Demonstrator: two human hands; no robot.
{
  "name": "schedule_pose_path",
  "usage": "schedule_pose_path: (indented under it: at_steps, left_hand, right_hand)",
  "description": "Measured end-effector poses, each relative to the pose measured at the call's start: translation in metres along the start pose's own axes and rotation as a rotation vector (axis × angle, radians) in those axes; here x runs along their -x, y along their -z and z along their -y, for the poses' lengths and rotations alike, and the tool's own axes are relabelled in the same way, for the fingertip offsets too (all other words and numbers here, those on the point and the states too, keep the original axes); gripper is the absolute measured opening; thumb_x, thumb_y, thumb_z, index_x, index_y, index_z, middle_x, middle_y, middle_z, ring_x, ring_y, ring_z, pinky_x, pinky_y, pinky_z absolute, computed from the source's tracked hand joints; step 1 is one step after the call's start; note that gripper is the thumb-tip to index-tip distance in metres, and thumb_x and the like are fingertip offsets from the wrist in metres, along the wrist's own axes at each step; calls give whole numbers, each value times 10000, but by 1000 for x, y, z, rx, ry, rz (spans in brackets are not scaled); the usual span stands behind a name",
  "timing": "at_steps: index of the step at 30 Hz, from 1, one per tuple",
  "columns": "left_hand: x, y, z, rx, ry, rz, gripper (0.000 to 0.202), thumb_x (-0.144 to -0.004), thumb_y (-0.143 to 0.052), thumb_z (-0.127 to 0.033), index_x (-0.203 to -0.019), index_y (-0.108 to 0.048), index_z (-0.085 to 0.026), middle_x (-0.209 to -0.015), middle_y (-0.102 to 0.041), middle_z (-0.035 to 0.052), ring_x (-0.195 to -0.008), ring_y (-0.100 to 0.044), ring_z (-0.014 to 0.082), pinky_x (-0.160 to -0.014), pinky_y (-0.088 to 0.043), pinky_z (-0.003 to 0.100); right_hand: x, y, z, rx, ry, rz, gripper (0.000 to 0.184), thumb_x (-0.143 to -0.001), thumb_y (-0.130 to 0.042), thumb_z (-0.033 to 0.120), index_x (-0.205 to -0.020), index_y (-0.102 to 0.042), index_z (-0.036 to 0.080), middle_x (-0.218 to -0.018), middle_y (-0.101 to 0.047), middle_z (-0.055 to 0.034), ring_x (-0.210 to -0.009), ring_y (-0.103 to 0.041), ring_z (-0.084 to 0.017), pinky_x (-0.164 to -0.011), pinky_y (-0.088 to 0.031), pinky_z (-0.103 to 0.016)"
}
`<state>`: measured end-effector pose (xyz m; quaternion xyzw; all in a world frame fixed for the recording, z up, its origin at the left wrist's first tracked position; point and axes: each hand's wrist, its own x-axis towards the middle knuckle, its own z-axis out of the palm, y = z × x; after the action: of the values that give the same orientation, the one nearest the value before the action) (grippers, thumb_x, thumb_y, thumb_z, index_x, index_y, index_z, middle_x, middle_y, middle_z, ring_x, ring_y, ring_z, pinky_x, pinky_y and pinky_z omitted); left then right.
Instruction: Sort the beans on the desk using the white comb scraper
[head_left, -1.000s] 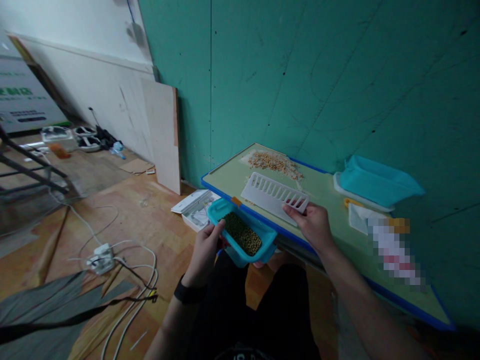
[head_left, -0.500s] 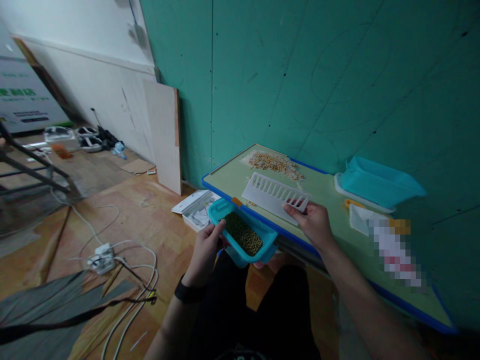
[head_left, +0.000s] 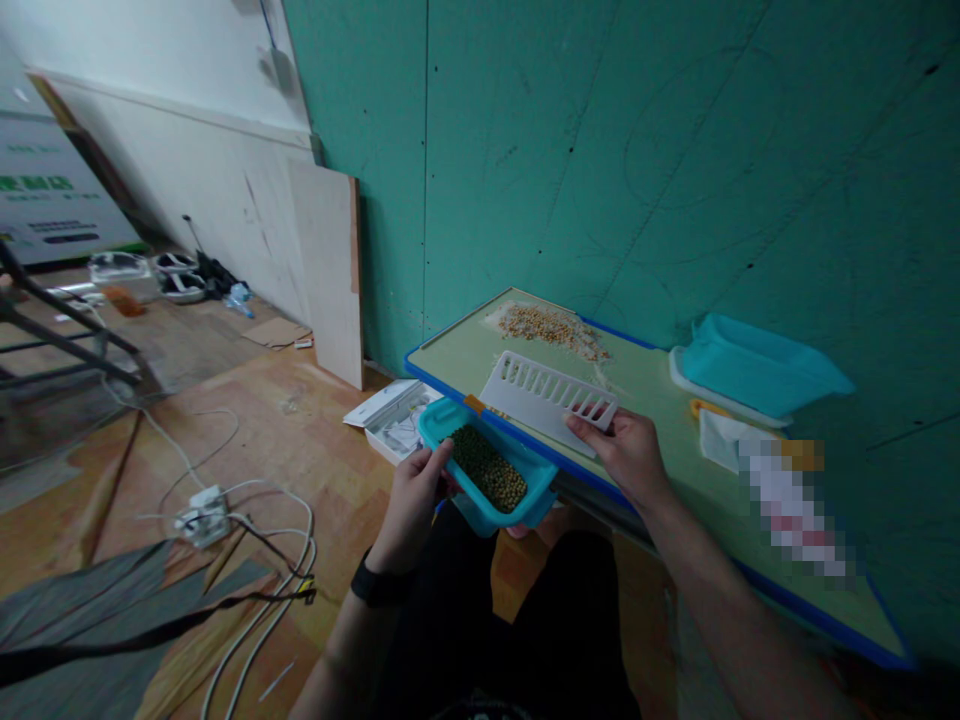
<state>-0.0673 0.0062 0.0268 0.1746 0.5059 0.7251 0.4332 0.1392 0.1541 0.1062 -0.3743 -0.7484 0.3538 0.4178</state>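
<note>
My left hand (head_left: pixel 421 482) grips the near left rim of a teal plastic container (head_left: pixel 534 462), thumb over the edge. Inside lie green beans (head_left: pixel 471 445) and pale yellow beans (head_left: pixel 504 482), side by side. The container is below the blue front edge of a small table (head_left: pixel 645 385). My right hand (head_left: pixel 626 455) pinches the right end of a white slotted plastic board (head_left: pixel 529 402), which lies low over the tabletop near that edge. A few beans show by the board's lower left. Farther back, yellow beans (head_left: pixel 551 328) are spread on the table with whitish grains.
A teal bin (head_left: pixel 765 365) stands on a white lid at the table's back right, near a white packet (head_left: pixel 720 440). The green wall (head_left: pixel 540 150) borders the table. An opened white box (head_left: pixel 394 430) sits left of the container; cables (head_left: pixel 300 545) run across the floor.
The white slotted board has shifted slightly towards the table's front edge in my right hand. My left hand and the teal container have hardly moved.
</note>
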Motion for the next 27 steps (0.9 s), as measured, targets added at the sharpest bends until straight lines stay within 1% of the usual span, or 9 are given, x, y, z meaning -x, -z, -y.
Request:
schedule_pose_path:
  at_steps: [7,12,20,27]
  left_hand:
    - [0,-1,-1,-6,-2,7,453,-693,-806,-529,-540,-566,-176,-473,-561,1,-444,-508,106,-472,-426,235]
    - [0,-2,-1,-1,5,-4,465,-662,-820,-545,-528,-566,-180,-462,-558,-4,-436,-506,107,-482,-453,246]
    - [-2,0,3,-30,-7,2,469,-695,-798,-559,-537,-566,-183,-463,-569,2,-427,-509,107,-451,-407,230]
    - [-3,1,4,-20,-11,10,472,-695,-803,-562,-539,-573,-180,-467,-577,3,-425,-512,104,-450,-403,223]
  right_hand:
    - [2,0,2,-8,5,-7,313,-732,-786,474,-843,-787,181,-854,-793,-71,-814,-754,-279,-745,-598,-366]
    - [1,0,3,-18,6,-1,317,-731,-786,475,-832,-785,175,-843,-792,-72,-805,-752,-275,-749,-596,-364]
    - [1,1,2,-33,-17,26,328,-734,-791,468,-865,-789,167,-869,-793,-81,-828,-752,-282,-759,-592,-369]
    - [3,2,3,-28,6,14,297,-730,-800,450,-838,-788,173,-842,-790,-69,-796,-751,-272,-740,-593,-361]
